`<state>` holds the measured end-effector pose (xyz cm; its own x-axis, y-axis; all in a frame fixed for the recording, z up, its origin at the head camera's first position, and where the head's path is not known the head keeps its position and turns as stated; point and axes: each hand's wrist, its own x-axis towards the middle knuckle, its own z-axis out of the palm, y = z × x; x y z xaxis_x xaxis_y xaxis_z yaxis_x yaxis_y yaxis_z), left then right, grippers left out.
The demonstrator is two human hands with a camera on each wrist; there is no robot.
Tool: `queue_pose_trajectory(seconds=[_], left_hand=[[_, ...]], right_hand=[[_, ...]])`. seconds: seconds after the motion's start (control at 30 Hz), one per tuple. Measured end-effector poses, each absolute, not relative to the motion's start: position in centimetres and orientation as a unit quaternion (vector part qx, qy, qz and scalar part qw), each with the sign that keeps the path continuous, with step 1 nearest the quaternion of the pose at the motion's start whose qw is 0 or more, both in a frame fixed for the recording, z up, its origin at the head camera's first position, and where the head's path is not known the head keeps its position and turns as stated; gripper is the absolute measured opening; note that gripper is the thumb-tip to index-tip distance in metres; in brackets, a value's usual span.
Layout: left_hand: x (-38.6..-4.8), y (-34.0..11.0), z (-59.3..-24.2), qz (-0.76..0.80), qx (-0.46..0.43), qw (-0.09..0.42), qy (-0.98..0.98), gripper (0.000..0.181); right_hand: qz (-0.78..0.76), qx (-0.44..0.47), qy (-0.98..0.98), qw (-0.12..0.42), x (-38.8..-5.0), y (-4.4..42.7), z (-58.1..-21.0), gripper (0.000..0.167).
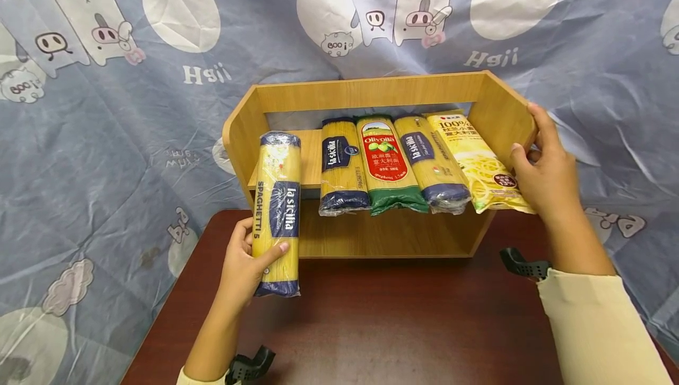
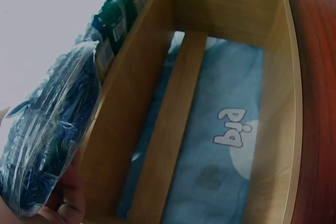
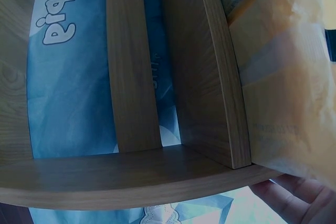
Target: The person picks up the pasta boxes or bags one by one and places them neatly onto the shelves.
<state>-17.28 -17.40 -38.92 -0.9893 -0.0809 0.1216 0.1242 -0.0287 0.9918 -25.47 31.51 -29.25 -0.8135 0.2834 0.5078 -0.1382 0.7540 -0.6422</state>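
Observation:
My left hand (image 1: 245, 261) grips a clear-wrapped spaghetti pack (image 1: 277, 214) with dark blue ends and a "la sicilia" label, thumb across its front. The pack is tilted upright before the left end of a small wooden shelf (image 1: 371, 91). In the left wrist view its crinkled blue end (image 2: 52, 129) fills the left side. My right hand (image 1: 551, 175) holds the front edge of the shelf's right side panel, its thumb on the inner side. Next to it a yellow pasta bag (image 1: 480, 164) lies on the upper board, its lower end hanging over the front.
On the same board lie another la sicilia pack (image 1: 342, 167), a red-and-green Olivoila pack (image 1: 389, 164) and a further la sicilia pack (image 1: 431, 164). The lower compartment (image 1: 387, 234) opens beneath. A dark red table (image 1: 371, 314) carries the shelf; a patterned curtain (image 1: 276, 25) hangs behind.

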Motion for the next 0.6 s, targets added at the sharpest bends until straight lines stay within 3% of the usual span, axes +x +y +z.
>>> queue_pose_trajectory(seconds=[0.6], left_hand=[[-18.9,-16.6,-37.1,-0.724,0.017,0.024,-0.689,0.059]], right_hand=[[0.351,-0.045,-0.887,0.298,-25.7,31.5,-29.3,0.065]])
